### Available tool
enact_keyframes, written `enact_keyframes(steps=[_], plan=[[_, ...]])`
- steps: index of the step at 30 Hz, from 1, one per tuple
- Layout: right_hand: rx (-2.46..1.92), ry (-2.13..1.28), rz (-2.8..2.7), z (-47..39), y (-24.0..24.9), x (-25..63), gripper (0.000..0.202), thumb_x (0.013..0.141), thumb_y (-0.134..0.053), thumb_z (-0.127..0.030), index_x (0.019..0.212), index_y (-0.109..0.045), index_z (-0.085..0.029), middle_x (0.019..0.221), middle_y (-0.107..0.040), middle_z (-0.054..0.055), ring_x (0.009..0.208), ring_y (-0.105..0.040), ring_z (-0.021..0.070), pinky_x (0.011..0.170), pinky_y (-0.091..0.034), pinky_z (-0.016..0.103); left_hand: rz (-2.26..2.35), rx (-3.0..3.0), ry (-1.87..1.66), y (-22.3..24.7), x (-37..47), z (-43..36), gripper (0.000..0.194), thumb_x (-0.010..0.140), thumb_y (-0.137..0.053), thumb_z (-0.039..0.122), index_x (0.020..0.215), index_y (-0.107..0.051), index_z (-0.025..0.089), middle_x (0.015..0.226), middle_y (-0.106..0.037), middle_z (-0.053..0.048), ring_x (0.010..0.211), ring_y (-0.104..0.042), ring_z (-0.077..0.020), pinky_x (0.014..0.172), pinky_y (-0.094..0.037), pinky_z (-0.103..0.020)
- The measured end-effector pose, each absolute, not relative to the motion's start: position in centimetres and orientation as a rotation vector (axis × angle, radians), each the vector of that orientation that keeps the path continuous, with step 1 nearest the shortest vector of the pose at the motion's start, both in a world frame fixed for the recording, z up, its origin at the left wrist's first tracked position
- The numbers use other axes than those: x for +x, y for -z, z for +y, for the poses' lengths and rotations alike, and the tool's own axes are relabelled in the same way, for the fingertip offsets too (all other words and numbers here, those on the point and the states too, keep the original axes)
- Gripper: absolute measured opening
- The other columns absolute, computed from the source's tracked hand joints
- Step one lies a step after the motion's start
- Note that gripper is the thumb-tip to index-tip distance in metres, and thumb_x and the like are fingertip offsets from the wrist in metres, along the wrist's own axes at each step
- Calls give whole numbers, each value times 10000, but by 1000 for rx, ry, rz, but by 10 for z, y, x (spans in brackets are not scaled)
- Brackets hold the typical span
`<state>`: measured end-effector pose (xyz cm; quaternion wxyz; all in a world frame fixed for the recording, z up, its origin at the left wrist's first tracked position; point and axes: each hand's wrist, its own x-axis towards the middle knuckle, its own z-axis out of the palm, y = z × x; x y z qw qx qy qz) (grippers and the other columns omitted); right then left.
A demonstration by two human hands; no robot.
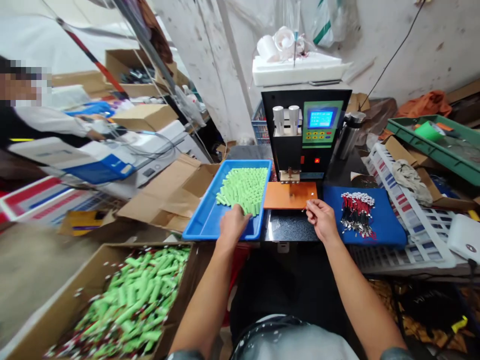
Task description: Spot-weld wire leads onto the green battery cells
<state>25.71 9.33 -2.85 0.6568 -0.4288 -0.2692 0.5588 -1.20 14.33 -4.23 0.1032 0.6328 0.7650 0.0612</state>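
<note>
My left hand [233,224] is over the front of a blue tray [202,220], its fingers closed at the near edge of the green cylinders [243,187]; what they pinch is hidden. At the right front corner of an orange plate [277,196], my right hand [320,216] is pinched on a small thin piece too small to name. The plate lies below the head of a black machine [272,130] with a lit blue display [321,118]. To the right, a bundle of red and black wires [356,212] rests on a blue pad [390,220].
A cardboard box [99,257] of green cylinders with wires stands at lower left. White crates [416,230] and a green tray [397,125] are at right. A metal flask [348,136] stands beside the machine. Another person's hand [95,135] is at far left.
</note>
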Motion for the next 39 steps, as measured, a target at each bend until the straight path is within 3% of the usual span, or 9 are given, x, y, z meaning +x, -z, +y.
enact_keyframes(steps=[6, 10, 14, 17, 19, 27, 32, 35, 39], plan=[[-879, -1358, -621, 94, 34, 263, 328, 615, -860, -373, 778, -652, -177, 673, -562, -29, 527, -453, 64, 395, -266, 168, 2224, 1892, -164, 50, -14, 149, 228, 813, -581, 385, 930, -590, 190, 907, -708, -182, 881, -669, -346, 691, -423, -363], [-857, -1364, -593, 92, 35, 263, 321, 619, -860, -372, 766, -646, -185, 674, -557, -28, 545, -451, 71, 405, -275, 172, 2222, 1857, -286, 52, -18, 146, 228, 791, -596, 344, 962, -588, 194, 856, -702, -133, 848, -664, -312, 692, -430, -349], [-844, -1361, -576, 92, 37, 262, 322, 634, -853, -387, 781, -643, -192, 640, -532, -35, 537, -440, 74, 405, -274, 173, 2059, 1758, -817, 40, -14, 132, 361, 787, -612, 369, 1093, -607, 178, 828, -687, -57, 792, -646, -228, 730, -467, -314], [-829, -1331, -645, 93, 42, 261, 310, 656, -844, -396, 804, -649, -205, 666, -549, -28, 558, -467, 86, 413, -304, 183, 1717, 1656, -1219, 24, 2, 118, 385, 799, -617, 433, 1071, -658, 163, 882, -698, -49, 782, -629, -184, 763, -491, -291], [-827, -1287, -747, 94, 45, 261, 283, 699, -818, -409, 826, -662, -210, 674, -567, -23, 560, -487, 93, 432, -343, 201, 1537, 1591, -1308, 13, 18, 112, 373, 787, -650, 444, 1029, -677, 162, 920, -707, -54, 800, -629, -177, 785, -500, -292], [-921, -946, -1026, 93, 38, 259, 208, 802, -738, -409, 869, -694, -217, 717, -644, -8, 534, -565, 109, 551, -467, 269, 1056, 1427, -1162, -1, 85, 124, 242, 772, -666, 358, 916, -630, 167, 894, -701, -70, 873, -660, -194, 833, -496, -320], [-952, -804, -1046, 93, 38, 254, 178, 821, -718, -398, 867, -699, -227, 826, -645, 5, 569, -574, 112, 577, -479, 278, 925, 1389, -1010, 6, 109, 132, 123, 757, -583, 293, 795, -552, 180, 645, -544, 22, 620, -509, -118, 627, -414, -249], [-945, -791, -1071, 94, 41, 255, 161, 834, -710, -382, 876, -701, -227, 849, -642, 6, 582, -573, 109, 583, -481, 275, 978, 1483, -931, 8, 110, 132, 225, 816, -560, 365, 695, -520, 179, 569, -433, 46, 553, -402, -102, 553, -329, -241], [-905, -830, -1108, 96, 45, 260, 171, 827, -723, -379, 866, -708, -213, 853, -645, 10, 578, -566, 100, 568, -475, 263, 1092, 1615, -913, 9, 105, 132, 337, 822, -602, 452, 680, -613, 147, 601, -519, 22, 589, -438, -111, 582, -341, -249]])
